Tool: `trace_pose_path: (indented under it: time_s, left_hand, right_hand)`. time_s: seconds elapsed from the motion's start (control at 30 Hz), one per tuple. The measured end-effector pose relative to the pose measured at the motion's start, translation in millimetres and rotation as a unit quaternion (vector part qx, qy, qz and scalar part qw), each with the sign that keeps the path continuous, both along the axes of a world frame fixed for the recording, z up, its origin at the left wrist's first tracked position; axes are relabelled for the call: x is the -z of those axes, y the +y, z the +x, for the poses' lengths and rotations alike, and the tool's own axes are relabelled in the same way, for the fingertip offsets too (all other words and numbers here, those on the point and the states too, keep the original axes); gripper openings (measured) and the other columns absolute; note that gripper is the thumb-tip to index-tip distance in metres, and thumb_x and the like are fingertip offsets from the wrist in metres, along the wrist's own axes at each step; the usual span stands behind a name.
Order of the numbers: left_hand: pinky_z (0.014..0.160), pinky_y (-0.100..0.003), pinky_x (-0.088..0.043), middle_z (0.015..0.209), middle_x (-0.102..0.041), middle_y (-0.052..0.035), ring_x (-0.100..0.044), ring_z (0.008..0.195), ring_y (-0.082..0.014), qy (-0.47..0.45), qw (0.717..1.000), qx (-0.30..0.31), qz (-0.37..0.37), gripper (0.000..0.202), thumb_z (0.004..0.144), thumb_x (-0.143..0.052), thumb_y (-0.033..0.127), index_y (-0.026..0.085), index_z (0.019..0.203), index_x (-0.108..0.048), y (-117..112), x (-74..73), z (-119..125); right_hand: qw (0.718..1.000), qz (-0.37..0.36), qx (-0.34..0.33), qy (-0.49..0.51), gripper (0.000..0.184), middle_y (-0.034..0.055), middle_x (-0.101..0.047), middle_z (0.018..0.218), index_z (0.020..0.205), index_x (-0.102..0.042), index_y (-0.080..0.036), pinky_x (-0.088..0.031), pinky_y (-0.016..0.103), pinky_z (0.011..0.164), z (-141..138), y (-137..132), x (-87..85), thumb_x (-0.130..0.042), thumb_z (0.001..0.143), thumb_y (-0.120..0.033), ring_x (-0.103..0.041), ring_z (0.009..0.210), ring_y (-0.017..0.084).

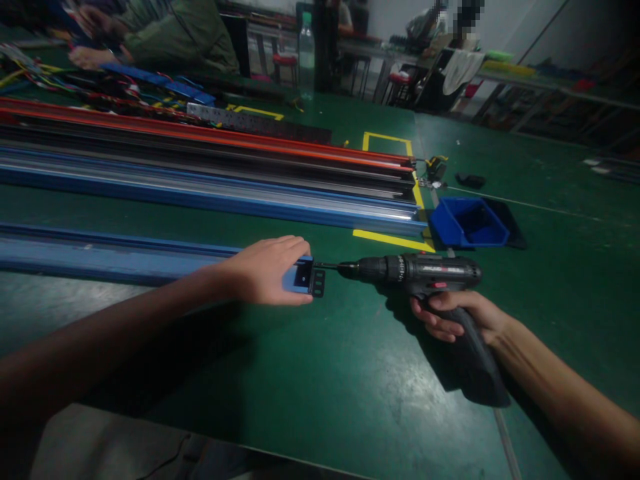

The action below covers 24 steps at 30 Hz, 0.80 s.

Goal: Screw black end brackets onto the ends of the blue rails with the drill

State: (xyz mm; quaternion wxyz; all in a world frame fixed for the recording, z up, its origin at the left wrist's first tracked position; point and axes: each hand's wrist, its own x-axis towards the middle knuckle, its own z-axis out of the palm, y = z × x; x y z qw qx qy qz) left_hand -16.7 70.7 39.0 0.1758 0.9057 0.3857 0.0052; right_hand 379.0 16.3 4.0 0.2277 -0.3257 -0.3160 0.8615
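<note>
My left hand [267,270] is wrapped over the right end of a long blue metal profile [125,257] lying on the green table. A small black slotted end plate [319,283] sits at that end, just past my fingertips. My right hand [463,313] grips a black cordless drill [430,273] by its handle, fingers closed round it. The drill points left, and its long bit [330,266] reaches the end plate. Whether a screw is on the tip cannot be made out.
Behind lie several long blue, black and orange profiles [240,193]. A blue bin [467,223] stands right of them, near yellow tape marks [393,240]. A clear bottle [306,60] and bundled wires [100,87] are farther back. Another person's green sleeve [180,37] shows at upper left.
</note>
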Motion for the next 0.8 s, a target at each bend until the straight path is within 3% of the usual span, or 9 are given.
trace_pose_path:
  time_s: [0.8]
  left_hand:
    - [0.084,-0.037,-0.044,0.111,-0.061,-0.0087,-0.059,0.099,-0.026,0.002,1.0,0.001,0.001,0.055,0.084,-0.065,0.065,0.019,0.111,-0.054,-0.3,-0.5,-0.2]
  right_hand:
    - [1.0,0.005,-0.008,0.013,0.022,0.0047,-0.068,0.082,0.105,-0.074,-0.007,-0.052,0.016,0.051,4.7,0.7,6.3,-0.071,0.09,-0.022,-0.043,0.043,0.001]
